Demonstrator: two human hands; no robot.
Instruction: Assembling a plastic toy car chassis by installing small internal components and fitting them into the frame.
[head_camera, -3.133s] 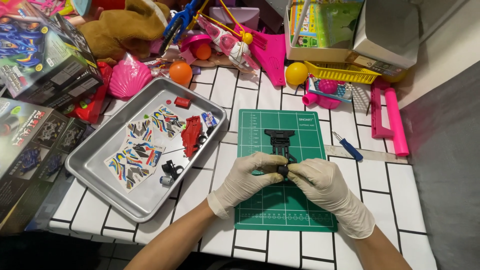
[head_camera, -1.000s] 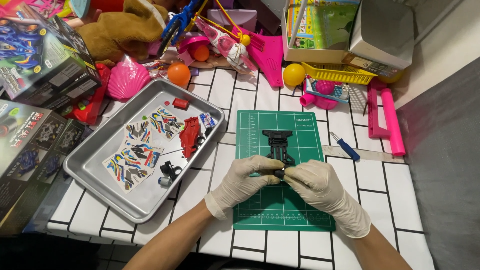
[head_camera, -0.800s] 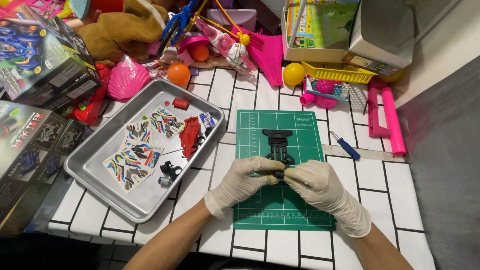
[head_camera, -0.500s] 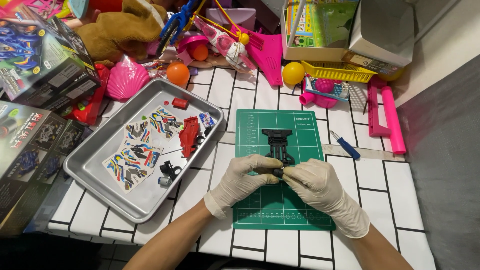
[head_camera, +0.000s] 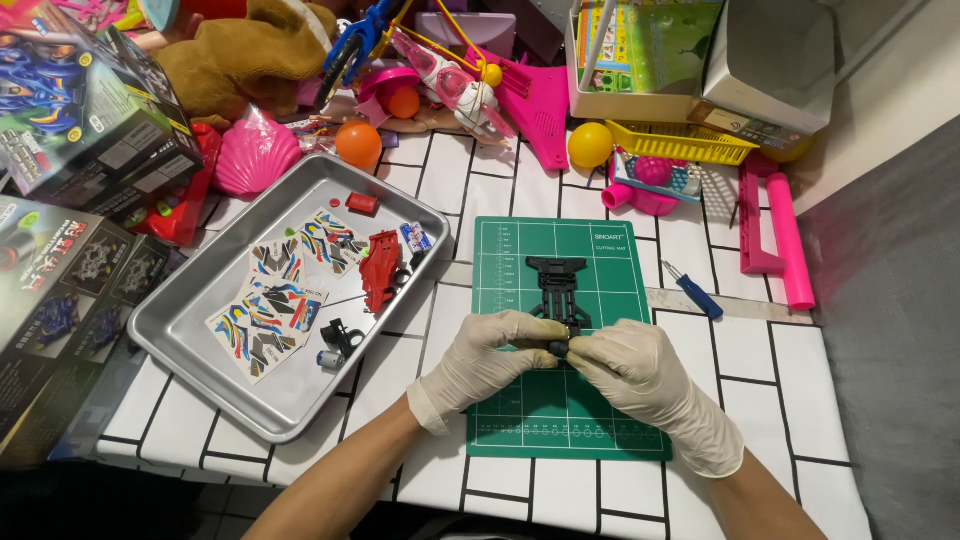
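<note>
Black plastic chassis (head_camera: 558, 290) lies on green cutting mat (head_camera: 565, 330), near end pinched between gloved left hand (head_camera: 490, 355) and right hand (head_camera: 635, 368), both grips clamped on it; looks light, stiff, thin-ribbed, best held by side rails.

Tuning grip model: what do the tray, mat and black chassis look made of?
Tray: bare metal, brushed sheen, looks like it. Mat: matte green, likely rubbery vinyl, printed grid. Black chassis: moulded plastic, dull finish, held by gloved left hand and right hand.

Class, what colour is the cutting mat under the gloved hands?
Green with a pale grid, the cutting mat; head view.
</note>
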